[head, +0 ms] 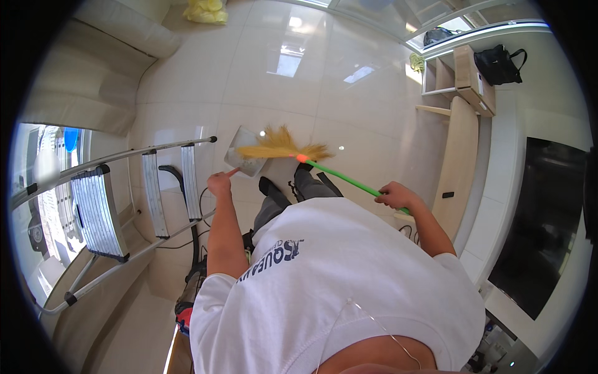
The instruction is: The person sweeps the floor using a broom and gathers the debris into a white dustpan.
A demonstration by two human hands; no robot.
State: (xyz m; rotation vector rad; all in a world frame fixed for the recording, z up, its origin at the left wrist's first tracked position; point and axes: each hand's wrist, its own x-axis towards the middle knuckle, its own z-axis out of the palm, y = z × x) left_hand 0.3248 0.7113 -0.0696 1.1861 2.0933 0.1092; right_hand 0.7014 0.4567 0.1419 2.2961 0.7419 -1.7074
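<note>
My right hand grips the green handle of a soft grass broom. Its yellow bristles fan out over the floor, partly across a pale dustpan. Small specks of debris lie in the pan near its handle end. My left hand is closed around the dustpan's short reddish handle. The pan lies on the tiles just ahead of my feet, and the bristles hide part of it.
An aluminium stepladder stands at the left, with a black vacuum hose and cables beside it. Along the right are a wooden bench, a cabinet with a black handbag, and a television. A yellow bag lies ahead on glossy tiles.
</note>
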